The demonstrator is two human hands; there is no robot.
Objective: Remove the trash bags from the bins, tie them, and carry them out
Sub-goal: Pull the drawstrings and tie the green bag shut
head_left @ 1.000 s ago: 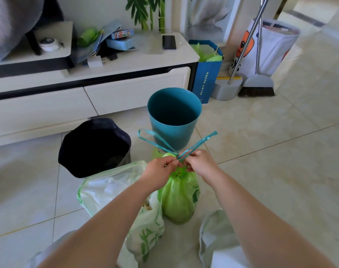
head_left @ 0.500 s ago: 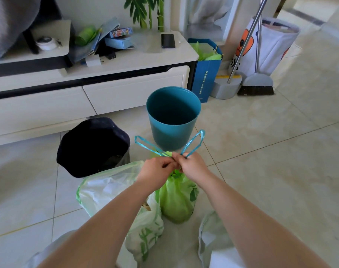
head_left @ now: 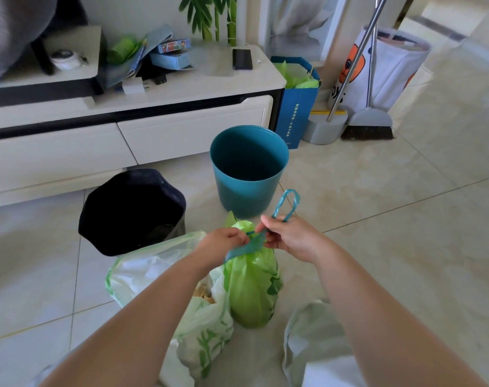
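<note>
A small green trash bag (head_left: pixel 253 286) stands on the floor tiles, its neck gathered by a teal drawstring (head_left: pixel 286 203). My left hand (head_left: pixel 223 245) pinches one flat end of the drawstring at the bag's neck. My right hand (head_left: pixel 292 237) pinches the other end, whose loop sticks up above my fingers. A larger pale green-and-white trash bag (head_left: pixel 154 275) lies open to the left, partly under my left arm. Behind stand a teal bin (head_left: pixel 248 169) with no bag and a dark bin (head_left: pixel 131 210).
A white low cabinet (head_left: pixel 126 135) with clutter on top runs along the back. To its right stand a blue paper bag (head_left: pixel 297 107), a broom with dustpan (head_left: pixel 366 124) and a white printed bag (head_left: pixel 388 65). Pale cloth (head_left: pixel 313 339) lies at the bottom right.
The two drawstring ends, spread wide apart a second ago, have come together; the left loop has dropped down flat by my left hand, and the right loop stands up above my right hand.
</note>
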